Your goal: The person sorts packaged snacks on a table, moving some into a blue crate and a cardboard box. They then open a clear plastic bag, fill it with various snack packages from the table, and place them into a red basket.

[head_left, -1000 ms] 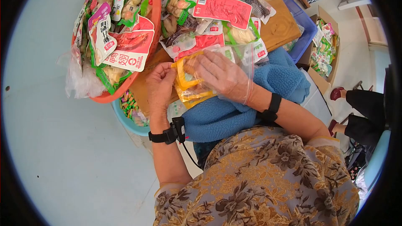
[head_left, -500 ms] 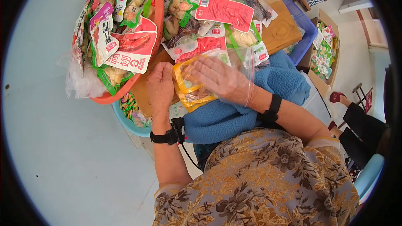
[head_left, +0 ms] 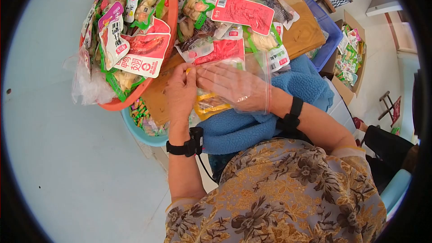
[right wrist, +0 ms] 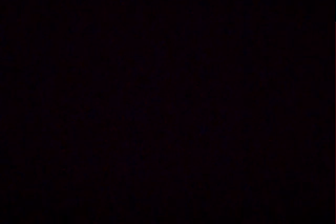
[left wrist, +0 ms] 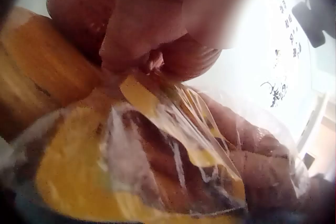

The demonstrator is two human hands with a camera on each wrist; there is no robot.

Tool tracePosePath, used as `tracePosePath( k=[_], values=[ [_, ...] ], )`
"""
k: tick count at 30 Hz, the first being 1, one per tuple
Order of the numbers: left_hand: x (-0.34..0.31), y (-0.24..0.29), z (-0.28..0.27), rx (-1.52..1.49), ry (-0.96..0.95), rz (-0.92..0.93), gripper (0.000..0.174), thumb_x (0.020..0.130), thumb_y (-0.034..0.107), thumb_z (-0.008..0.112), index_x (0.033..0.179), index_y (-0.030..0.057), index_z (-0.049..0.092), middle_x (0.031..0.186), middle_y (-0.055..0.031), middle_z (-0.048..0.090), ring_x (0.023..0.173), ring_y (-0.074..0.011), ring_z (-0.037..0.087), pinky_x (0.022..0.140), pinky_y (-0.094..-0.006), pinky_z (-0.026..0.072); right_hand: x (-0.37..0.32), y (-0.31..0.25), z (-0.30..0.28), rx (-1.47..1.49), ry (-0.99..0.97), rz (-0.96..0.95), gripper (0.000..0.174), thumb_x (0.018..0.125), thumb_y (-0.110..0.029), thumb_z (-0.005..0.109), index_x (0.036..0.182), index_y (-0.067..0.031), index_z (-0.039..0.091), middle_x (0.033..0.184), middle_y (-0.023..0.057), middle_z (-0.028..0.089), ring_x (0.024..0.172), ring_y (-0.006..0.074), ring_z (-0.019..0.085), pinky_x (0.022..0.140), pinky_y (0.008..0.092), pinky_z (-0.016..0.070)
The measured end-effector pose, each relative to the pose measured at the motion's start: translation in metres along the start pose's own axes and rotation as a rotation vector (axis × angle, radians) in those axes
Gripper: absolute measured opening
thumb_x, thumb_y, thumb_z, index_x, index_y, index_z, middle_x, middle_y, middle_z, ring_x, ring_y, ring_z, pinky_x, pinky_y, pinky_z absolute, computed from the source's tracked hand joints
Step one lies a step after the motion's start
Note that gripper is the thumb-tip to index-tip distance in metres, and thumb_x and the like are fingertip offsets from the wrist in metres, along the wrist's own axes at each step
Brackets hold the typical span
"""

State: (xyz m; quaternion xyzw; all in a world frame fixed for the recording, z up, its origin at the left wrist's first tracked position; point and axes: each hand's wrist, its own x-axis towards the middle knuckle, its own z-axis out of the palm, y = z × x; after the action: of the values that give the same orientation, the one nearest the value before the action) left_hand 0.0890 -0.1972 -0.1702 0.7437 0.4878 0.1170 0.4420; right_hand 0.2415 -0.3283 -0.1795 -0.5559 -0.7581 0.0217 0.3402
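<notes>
A clear plastic bag with yellow printing [head_left: 210, 104] lies between my hands above the blue fleece cloth [head_left: 234, 128]. My left hand [head_left: 179, 96] pinches its far corner between thumb and fingertip. In the left wrist view, that yellow corner [left wrist: 139, 94] runs up into the pinch, and the film below is creased. Reaching inside the bag, my right hand [head_left: 245, 89] has its fingers stretched out towards the left hand, with the bag's mouth around the wrist. Fingers show through the film in the left wrist view. The right wrist view is black.
An orange basin [head_left: 171, 22] heaped with food packets stands left on the wooden table [head_left: 299, 33]. More packets [head_left: 243, 13] cover the tabletop. A light-blue basin [head_left: 146, 139] sits below, a blue crate [head_left: 330, 31] and a cardboard box [head_left: 360, 69] at right.
My left hand has shifted slightly right and now pinches the bag's corner in plain sight. The right fingers have straightened towards it, and less of the yellow print shows.
</notes>
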Motion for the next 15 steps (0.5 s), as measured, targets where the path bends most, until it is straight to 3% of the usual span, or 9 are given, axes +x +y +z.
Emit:
tracePosePath(
  k=[4, 6, 8, 11, 13, 14, 15],
  values=[
    [-0.004, 0.008, 0.017, 0.120, 0.113, 0.018, 0.021, 0.098, 0.019, 0.057, 0.105, 0.0026, 0.067, 0.087, -0.0181, 0.070, 0.079, -0.0298, 0.069, 0.072, -0.0387, 0.0520, 0.003, -0.003, -0.004, 0.108, -0.016, 0.058, 0.055, 0.081, -0.012, 0.065, 0.130, 0.0068, 0.052, 0.136, 0.0212, 0.055, 0.129, 0.0372, 0.052, 0.112, 0.0450, 0.0399],
    [-0.006, 0.000, 0.031, 0.060, 0.355, 0.236, 0.018, 0.097, 0.016, 0.057, 0.103, 0.0019, 0.066, 0.087, -0.0194, 0.070, 0.078, -0.0344, 0.069, 0.071, -0.0419, 0.0527, -0.001, -0.004, -0.009, 0.142, 0.008, 0.066, 0.056, 0.078, -0.011, 0.066, 0.130, 0.0057, 0.053, 0.136, 0.0211, 0.055, 0.129, 0.0379, 0.052, 0.112, 0.0452, 0.0404],
    [-0.004, -0.007, 0.035, 0.026, 0.383, 0.249, 0.016, 0.097, 0.014, 0.057, 0.103, 0.0016, 0.066, 0.088, -0.0201, 0.070, 0.079, -0.0362, 0.069, 0.072, -0.0429, 0.0527, -0.010, -0.004, -0.021, 0.171, 0.021, 0.069, 0.057, 0.076, -0.009, 0.067, 0.129, 0.0046, 0.054, 0.136, 0.0209, 0.055, 0.128, 0.0387, 0.052, 0.111, 0.0454, 0.0410],
    [-0.006, 0.000, 0.036, 0.021, 0.426, 0.252, 0.015, 0.096, 0.012, 0.057, 0.103, 0.0010, 0.065, 0.090, -0.0213, 0.070, 0.081, -0.0383, 0.068, 0.073, -0.0440, 0.0528, -0.033, 0.004, -0.046, 0.171, 0.099, 0.098, 0.053, 0.074, -0.005, 0.070, 0.126, 0.0001, 0.058, 0.135, 0.0198, 0.056, 0.121, 0.0376, 0.056, 0.102, 0.0443, 0.0470],
    [-0.007, 0.005, 0.034, 0.045, 0.450, 0.243, 0.015, 0.096, 0.011, 0.057, 0.103, 0.0006, 0.065, 0.090, -0.0219, 0.070, 0.081, -0.0385, 0.068, 0.074, -0.0441, 0.0529, -0.055, 0.020, -0.057, 0.091, 0.173, 0.155, 0.050, 0.075, -0.003, 0.071, 0.123, -0.0029, 0.059, 0.132, 0.0186, 0.058, 0.111, 0.0354, 0.061, 0.091, 0.0410, 0.0518],
    [-0.008, 0.006, 0.033, 0.070, 0.421, 0.184, 0.015, 0.096, 0.011, 0.059, 0.103, -0.0006, 0.065, 0.092, -0.0210, 0.070, 0.082, -0.0346, 0.068, 0.075, -0.0417, 0.0528, -0.059, 0.025, -0.064, 0.088, 0.163, 0.139, 0.050, 0.075, -0.003, 0.071, 0.123, -0.0029, 0.059, 0.132, 0.0186, 0.058, 0.111, 0.0354, 0.061, 0.091, 0.0410, 0.0518],
    [-0.010, 0.006, 0.032, 0.096, 0.386, 0.124, 0.016, 0.095, 0.011, 0.061, 0.103, -0.0018, 0.066, 0.094, -0.0201, 0.069, 0.083, -0.0308, 0.069, 0.076, -0.0393, 0.0528, -0.058, 0.024, -0.076, 0.079, 0.218, 0.312, 0.049, 0.076, -0.003, 0.071, 0.124, -0.0029, 0.058, 0.125, 0.0176, 0.061, 0.105, 0.0339, 0.063, 0.086, 0.0395, 0.0523]
  ],
)
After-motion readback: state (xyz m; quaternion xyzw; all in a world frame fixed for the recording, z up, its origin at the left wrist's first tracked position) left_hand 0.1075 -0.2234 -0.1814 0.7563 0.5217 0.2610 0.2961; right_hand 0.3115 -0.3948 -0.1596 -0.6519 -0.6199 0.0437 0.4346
